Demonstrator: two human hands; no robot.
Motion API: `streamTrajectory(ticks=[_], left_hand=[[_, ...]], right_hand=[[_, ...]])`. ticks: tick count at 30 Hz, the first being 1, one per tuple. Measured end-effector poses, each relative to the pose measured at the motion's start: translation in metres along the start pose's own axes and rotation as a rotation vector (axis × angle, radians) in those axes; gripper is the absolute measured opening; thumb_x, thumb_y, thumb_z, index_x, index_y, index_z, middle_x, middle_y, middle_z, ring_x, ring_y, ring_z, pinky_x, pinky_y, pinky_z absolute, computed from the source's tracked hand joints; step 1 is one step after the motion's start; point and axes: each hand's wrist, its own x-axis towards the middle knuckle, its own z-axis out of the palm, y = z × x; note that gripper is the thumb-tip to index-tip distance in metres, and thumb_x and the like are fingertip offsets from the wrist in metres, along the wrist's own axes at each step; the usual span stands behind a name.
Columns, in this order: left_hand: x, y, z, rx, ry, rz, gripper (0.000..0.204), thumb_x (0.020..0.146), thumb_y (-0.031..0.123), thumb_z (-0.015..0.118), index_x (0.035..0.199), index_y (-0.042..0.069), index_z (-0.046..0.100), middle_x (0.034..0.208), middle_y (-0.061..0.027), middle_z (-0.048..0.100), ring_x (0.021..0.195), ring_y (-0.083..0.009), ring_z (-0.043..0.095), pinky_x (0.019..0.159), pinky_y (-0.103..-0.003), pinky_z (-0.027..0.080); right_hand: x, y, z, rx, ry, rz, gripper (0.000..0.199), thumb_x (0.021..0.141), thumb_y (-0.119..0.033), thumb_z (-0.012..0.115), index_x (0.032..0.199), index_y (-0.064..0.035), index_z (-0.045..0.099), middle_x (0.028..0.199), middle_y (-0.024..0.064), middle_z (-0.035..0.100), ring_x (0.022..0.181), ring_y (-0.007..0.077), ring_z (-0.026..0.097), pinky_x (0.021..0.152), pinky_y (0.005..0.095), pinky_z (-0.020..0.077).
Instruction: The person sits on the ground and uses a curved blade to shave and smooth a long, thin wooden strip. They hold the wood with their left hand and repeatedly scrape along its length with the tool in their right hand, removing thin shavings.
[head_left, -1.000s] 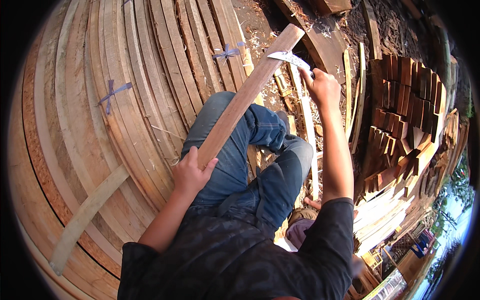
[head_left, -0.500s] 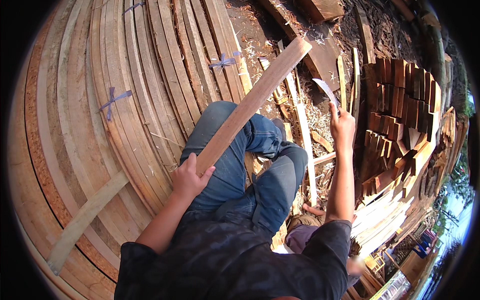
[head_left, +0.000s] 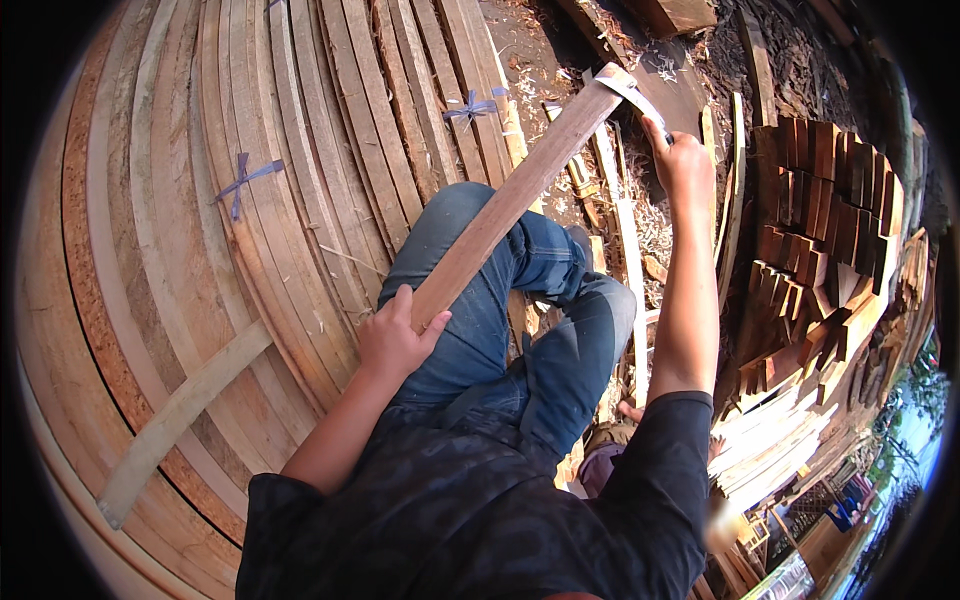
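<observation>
A long flat wooden slat (head_left: 515,195) slants across my bent leg in jeans, its far end pointing up and to the right. My left hand (head_left: 393,338) grips the near end, thumb on one side and fingers on the other. In my right hand (head_left: 685,172) is a knife with a pale curved blade (head_left: 636,96). The blade lies at the slat's far end and appears to touch it. Most of the knife's handle is hidden in my closed fingers.
Long slats (head_left: 300,170), some tied with purple strips (head_left: 243,186), cover the left side. A batten (head_left: 180,430) crosses them. At right stands a stack of cut timber (head_left: 825,215). Shavings and loose strips (head_left: 628,240) litter the ground. Another person (head_left: 603,455) is partly visible beyond my right arm.
My right hand has moved up, bringing the knife blade from beside the slat onto its far end. My left hand keeps its grip. The whole view has shifted slightly.
</observation>
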Motion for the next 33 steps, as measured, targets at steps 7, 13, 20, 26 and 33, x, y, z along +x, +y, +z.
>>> streamTrajectory(ticks=[7,13,20,26,33], left_hand=[[0.004,-0.002,0.000,-0.005,-0.026,0.000,0.058,0.083,0.056,0.065,0.096,0.001,0.053,0.066,-0.0198,0.062,0.058,-0.0376,0.065,0.048,-0.045,0.050],[-0.001,-0.005,-0.001,-0.010,-0.028,-0.004,0.060,0.083,0.057,0.065,0.099,0.000,0.054,0.068,-0.0200,0.063,0.060,-0.0368,0.066,0.049,-0.044,0.051],[-0.002,-0.005,0.001,-0.039,-0.001,0.026,0.061,0.082,0.058,0.065,0.099,0.001,0.053,0.069,-0.0202,0.064,0.061,-0.0372,0.066,0.050,-0.045,0.052],[-0.003,-0.007,0.000,-0.017,-0.028,0.023,0.060,0.083,0.057,0.065,0.099,0.000,0.053,0.068,-0.0195,0.063,0.061,-0.0375,0.066,0.050,-0.045,0.051],[-0.002,0.002,-0.004,-0.029,-0.006,0.017,0.060,0.083,0.057,0.065,0.097,0.000,0.054,0.068,-0.0194,0.064,0.060,-0.0376,0.065,0.050,-0.045,0.051]], right_hand=[[-0.003,0.005,0.021,-0.001,0.065,0.040,0.081,0.084,-0.078,0.039,0.097,-0.0058,0.073,0.089,0.0242,0.069,0.087,0.0387,0.068,0.077,0.0473,0.0543],[-0.025,-0.013,0.000,0.133,0.073,-0.025,0.075,0.089,-0.072,0.041,0.081,-0.0037,0.071,0.078,0.0236,0.068,0.080,0.0400,0.068,0.072,0.0483,0.0541],[-0.194,-0.050,0.034,0.330,-0.178,-0.233,0.061,0.089,-0.057,0.057,0.067,-0.0003,0.064,0.057,0.0216,0.059,0.057,0.0409,0.062,0.055,0.0484,0.0493],[-0.209,-0.052,0.035,0.237,-0.053,-0.173,0.061,0.088,-0.059,0.057,0.065,-0.0029,0.062,0.054,0.0192,0.059,0.054,0.0367,0.062,0.049,0.0446,0.0484],[-0.145,-0.026,0.012,0.065,0.005,-0.066,0.063,0.089,-0.062,0.051,0.071,-0.0036,0.066,0.065,0.0207,0.064,0.065,0.0375,0.066,0.060,0.0468,0.0524]])
